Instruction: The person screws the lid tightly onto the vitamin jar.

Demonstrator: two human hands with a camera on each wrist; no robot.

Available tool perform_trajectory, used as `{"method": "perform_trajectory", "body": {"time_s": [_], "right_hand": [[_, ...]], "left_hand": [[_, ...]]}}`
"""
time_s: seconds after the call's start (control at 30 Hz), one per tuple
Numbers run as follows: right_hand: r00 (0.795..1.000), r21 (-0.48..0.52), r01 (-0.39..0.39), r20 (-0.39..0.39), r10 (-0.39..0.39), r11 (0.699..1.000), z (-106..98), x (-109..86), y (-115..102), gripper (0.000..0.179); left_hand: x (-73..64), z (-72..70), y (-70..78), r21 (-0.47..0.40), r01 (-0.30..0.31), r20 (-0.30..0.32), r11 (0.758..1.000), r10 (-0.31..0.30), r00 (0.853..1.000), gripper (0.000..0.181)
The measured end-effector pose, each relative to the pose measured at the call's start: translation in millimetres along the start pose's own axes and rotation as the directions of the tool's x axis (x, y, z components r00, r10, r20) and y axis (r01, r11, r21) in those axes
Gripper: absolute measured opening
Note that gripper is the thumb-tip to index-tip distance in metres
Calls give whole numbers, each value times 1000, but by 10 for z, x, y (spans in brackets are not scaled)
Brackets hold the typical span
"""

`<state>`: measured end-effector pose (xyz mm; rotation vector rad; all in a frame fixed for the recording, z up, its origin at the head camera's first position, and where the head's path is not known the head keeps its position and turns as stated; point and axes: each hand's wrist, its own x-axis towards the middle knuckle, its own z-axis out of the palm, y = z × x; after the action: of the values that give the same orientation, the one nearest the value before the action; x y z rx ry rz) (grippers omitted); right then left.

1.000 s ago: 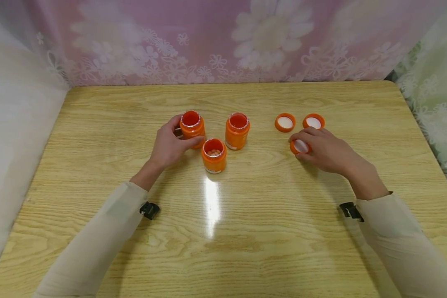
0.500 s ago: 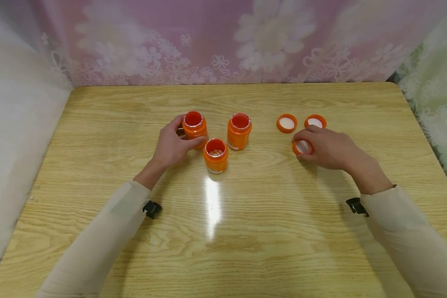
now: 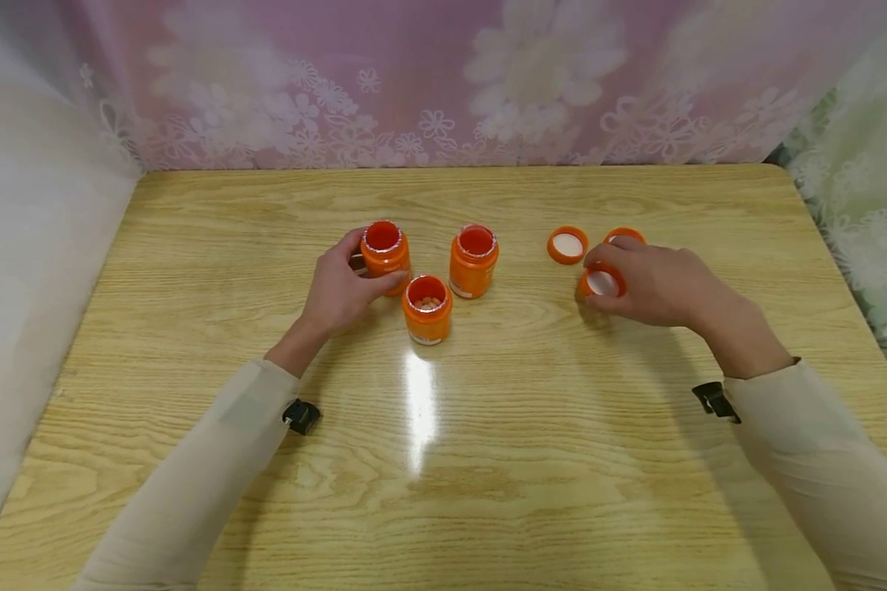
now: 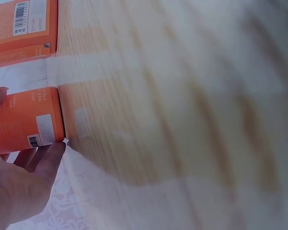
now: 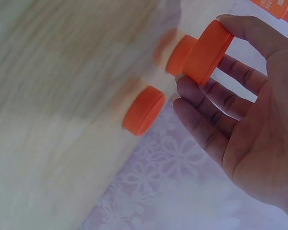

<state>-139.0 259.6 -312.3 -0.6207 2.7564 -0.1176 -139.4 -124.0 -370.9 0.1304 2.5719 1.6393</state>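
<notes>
Three open orange bottles stand upright in the head view. My left hand (image 3: 340, 289) grips the left bottle (image 3: 386, 263), thumb in front and fingers behind; its labelled side (image 4: 26, 120) shows in the left wrist view. Pale tablets lie inside the front bottle (image 3: 427, 327), and the right bottle (image 3: 474, 275) stands a little behind it. My right hand (image 3: 665, 283) pinches an orange lid (image 5: 209, 52) by its rim between thumb and fingers, white liner facing up. In the right wrist view this lid is raised off the table.
Two more orange lids lie liner up on the wooden table (image 3: 443, 460): the left lid (image 3: 567, 245) and the right lid (image 3: 627, 235), partly hidden behind my right hand. A pink flowered curtain (image 3: 429, 82) hangs at the table's back edge.
My right hand has lifted the lid slightly and tilted it, now covering more of the right lid behind. The left hand keeps its grip on the left bottle, unmoved.
</notes>
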Motion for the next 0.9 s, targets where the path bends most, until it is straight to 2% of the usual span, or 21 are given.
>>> {"method": "perform_trajectory", "body": {"time_s": [0.2, 0.53, 0.9], "right_hand": [[1000, -9, 11, -17, -12, 1000, -97, -33, -36, 50], [997, -70, 74, 14, -73, 995, -304, -12, -148, 35], [993, -71, 112, -10, -114, 991, -554, 59, -300, 37]], "left_hand": [[-7, -7, -5, 1, 0, 0, 1000, 0, 1000, 65], [-3, 11, -11, -8, -11, 3, 1000, 11, 1000, 63], [2, 10, -8, 2, -10, -1, 1000, 10, 1000, 63]]}}
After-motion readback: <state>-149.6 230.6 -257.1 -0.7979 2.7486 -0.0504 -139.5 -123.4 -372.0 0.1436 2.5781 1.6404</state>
